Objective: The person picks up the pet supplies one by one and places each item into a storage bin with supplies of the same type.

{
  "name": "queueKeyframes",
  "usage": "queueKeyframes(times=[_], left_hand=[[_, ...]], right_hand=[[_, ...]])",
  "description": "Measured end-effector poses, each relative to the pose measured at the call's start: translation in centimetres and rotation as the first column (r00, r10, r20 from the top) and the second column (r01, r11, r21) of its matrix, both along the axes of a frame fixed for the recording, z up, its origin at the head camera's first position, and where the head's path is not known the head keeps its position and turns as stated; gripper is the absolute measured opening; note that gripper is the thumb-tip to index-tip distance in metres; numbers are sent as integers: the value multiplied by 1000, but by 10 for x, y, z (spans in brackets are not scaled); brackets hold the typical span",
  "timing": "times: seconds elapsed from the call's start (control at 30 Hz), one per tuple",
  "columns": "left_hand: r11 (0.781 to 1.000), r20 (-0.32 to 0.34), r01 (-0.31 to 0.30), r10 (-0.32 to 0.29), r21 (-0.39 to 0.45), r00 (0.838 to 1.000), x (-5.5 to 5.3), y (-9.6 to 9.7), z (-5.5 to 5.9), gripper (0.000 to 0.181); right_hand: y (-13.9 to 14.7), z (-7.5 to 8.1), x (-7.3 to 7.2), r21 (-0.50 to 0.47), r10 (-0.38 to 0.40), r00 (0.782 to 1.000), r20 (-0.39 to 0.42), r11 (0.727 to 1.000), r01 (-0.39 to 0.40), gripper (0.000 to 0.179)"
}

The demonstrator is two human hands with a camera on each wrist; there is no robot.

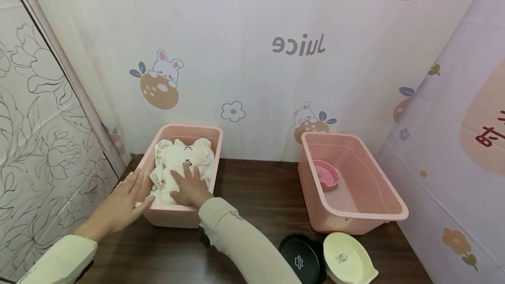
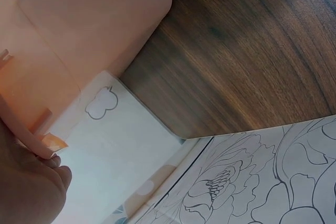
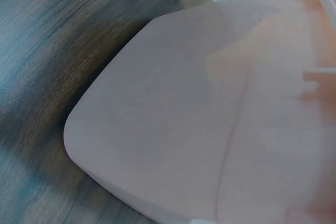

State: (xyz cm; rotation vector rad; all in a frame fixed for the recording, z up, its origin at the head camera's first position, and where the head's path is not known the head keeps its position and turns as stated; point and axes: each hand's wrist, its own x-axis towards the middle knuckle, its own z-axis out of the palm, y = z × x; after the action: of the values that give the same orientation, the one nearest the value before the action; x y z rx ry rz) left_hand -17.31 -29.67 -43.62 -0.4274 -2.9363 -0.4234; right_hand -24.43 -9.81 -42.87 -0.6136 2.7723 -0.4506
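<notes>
A cream ruffled cloth item (image 1: 179, 159) with small printed figures lies inside the left pink bin (image 1: 169, 218). My right hand (image 1: 190, 187) rests on its front part with spread fingers, the wrist over the bin's front rim. My left hand (image 1: 121, 205) is at the bin's left rim, fingers extended. The left wrist view catches part of the left hand (image 2: 31, 187) beside the bin wall (image 2: 84, 19). Only the outer wall of the bin (image 3: 157, 114) and the table fill most of the right wrist view; the right hand is out of sight there.
To the right stands a second pink bin (image 1: 355, 216) with a small pink bowl (image 1: 326, 174) inside. A black bowl (image 1: 301, 260) with a paw print and a pale yellow bowl (image 1: 349, 257) with a fishbone print sit before it on the dark wooden table (image 1: 256, 196). Printed curtains (image 1: 236, 69) hang behind.
</notes>
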Motion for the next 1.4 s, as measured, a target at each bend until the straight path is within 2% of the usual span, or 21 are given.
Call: queueKeyframes(times=[0.37,0.77,0.97,1.13,1.23,1.4], left_hand=[[1000,9,8,-8,-13,1000,-2,1,4,80],[1000,19,8,-8,-5,1000,-3,1,3,80],[1000,41,4,-4,-9,999,-4,2,3,82],[1000,28,5,-4,-9,1000,-3,2,2,82],[1000,21,6,-6,-1,1000,-1,2,1,82],[1000,30,14,-14,21,999,3,2,2,82]], right_hand=[[8,8,-4,-40,19,996,-91,999,-22,66],[30,32,0,-79,26,984,-176,996,-40,70],[64,37,1,-150,39,975,-220,986,-73,70],[98,36,7,-210,29,973,-228,975,-78,69],[122,34,16,-232,31,971,-239,969,-88,68],[165,27,41,-284,18,961,-275,954,-99,66]])
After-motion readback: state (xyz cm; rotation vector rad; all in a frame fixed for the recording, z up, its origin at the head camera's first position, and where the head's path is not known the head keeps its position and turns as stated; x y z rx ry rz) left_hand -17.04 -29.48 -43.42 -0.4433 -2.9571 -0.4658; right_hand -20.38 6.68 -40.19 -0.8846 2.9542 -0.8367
